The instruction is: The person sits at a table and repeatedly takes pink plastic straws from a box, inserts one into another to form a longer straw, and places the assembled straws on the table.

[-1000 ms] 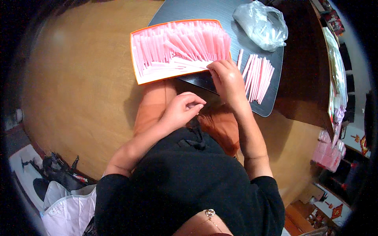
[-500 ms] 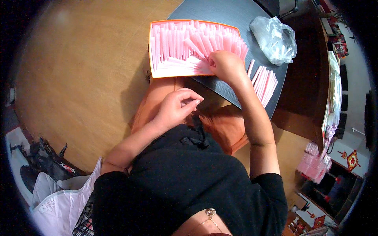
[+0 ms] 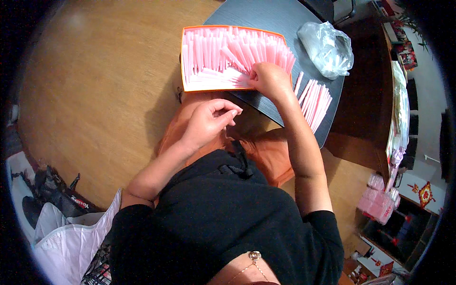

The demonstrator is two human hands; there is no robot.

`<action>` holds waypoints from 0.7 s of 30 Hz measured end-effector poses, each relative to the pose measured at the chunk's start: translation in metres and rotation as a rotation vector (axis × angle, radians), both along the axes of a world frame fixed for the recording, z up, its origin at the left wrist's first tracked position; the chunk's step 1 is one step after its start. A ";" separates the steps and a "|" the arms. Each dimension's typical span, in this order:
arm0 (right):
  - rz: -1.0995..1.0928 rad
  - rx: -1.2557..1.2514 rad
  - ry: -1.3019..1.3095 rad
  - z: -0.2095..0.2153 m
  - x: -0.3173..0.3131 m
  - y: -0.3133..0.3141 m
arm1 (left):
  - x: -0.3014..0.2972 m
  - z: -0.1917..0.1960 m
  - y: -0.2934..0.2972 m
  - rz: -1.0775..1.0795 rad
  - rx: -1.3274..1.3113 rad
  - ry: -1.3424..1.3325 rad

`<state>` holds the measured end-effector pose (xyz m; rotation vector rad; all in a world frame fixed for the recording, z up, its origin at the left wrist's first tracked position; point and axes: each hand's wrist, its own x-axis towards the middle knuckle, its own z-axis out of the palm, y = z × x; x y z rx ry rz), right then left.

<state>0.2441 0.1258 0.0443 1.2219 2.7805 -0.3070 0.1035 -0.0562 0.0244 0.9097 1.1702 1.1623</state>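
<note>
Compared with one second earlier, the right hand has moved farther over the near edge of the box, fingers more curled; the left hand has advanced closer to that edge.

On my end I see an orange-rimmed box, white inside, its strips pink. Right of the box, I make out paler pink sticks and a whitish translucent bag on a black, streaked table; below the box, orange trousers and a black shirt.

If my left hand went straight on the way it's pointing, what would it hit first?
Probably the black table; depth is unclear, so your left hand might clear it and meet your right hand.
</note>
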 end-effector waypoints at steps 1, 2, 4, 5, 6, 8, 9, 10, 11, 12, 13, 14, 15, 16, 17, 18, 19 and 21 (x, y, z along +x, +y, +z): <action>0.015 0.006 0.011 -0.003 0.000 0.002 | 0.001 0.002 -0.001 -0.007 -0.017 -0.003; 0.030 0.013 0.021 -0.008 0.000 0.005 | 0.001 0.000 -0.002 0.001 0.007 0.004; 0.029 -0.006 0.087 -0.015 0.005 0.007 | 0.004 -0.005 -0.003 0.014 0.057 0.011; 0.015 -0.031 0.146 -0.017 0.009 0.008 | 0.004 -0.004 -0.003 0.005 0.038 0.023; 0.003 -0.059 0.207 -0.015 0.010 0.008 | 0.002 0.000 -0.003 -0.002 0.019 0.037; -0.048 -0.094 0.407 -0.006 0.014 0.005 | 0.000 0.002 -0.002 -0.001 -0.001 0.019; -0.073 -0.113 0.506 0.000 0.017 0.001 | -0.001 0.001 -0.001 0.007 -0.001 -0.013; -0.135 -0.267 0.641 0.005 0.019 -0.003 | -0.001 0.000 0.000 0.015 -0.001 -0.045; -0.199 -0.423 0.774 0.009 0.021 -0.007 | -0.002 0.000 0.002 0.030 -0.007 -0.103; -0.264 -0.579 0.904 0.011 0.025 -0.011 | -0.001 0.000 0.004 0.043 -0.012 -0.163; -0.379 -0.819 0.940 0.012 0.031 -0.015 | -0.001 0.000 0.006 0.056 -0.018 -0.222; -0.396 -0.927 1.033 0.012 0.032 -0.021 | -0.001 0.001 0.008 0.043 -0.059 -0.336; -0.413 -1.036 1.126 0.009 0.032 -0.029 | -0.001 0.004 0.010 0.029 -0.102 -0.450; -0.429 -1.145 1.219 0.007 0.032 -0.036 | -0.002 0.005 0.011 0.015 -0.146 -0.563; -0.501 -1.185 1.245 0.004 0.032 -0.044 | -0.002 0.003 0.013 -0.010 -0.177 -0.617; -0.511 -1.218 1.274 0.000 0.032 -0.049 | -0.002 0.001 0.014 -0.037 -0.209 -0.670; -0.522 -1.252 1.302 -0.006 0.033 -0.053 | -0.002 -0.001 0.015 -0.064 -0.240 -0.723; -0.503 -1.317 1.333 -0.013 0.038 -0.060 | -0.001 -0.003 0.014 -0.076 -0.270 -0.713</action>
